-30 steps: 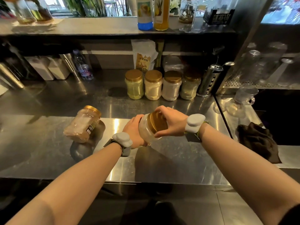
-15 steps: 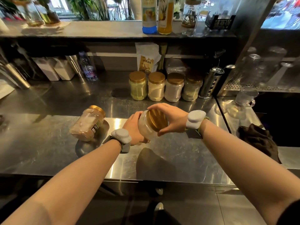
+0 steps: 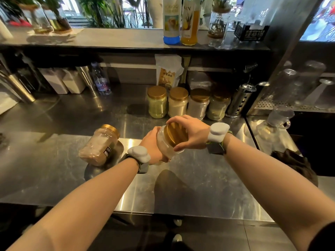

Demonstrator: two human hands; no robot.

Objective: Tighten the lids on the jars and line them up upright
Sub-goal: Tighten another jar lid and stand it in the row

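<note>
Two hands' fingers clamp one tilted jar — pale powder inside.

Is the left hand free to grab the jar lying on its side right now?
Probably not yet. The left hand grips the held jar while the right hand clasps its lid. The tipped jar lies nearby, unobstructed on the counter.

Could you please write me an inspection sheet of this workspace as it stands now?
Surface: steel counter, bare in front.
Job's things: four upright jars in a row at back; held jar tilted; lying jar on its side.
Clutter: dark cloth, water bottle, metal canister.
Grippers: left hand grips held jar's body; right hand grips its gold lid.
Cables: nothing seen.
Surroundings: upper shelf with syrup bottles.
</note>
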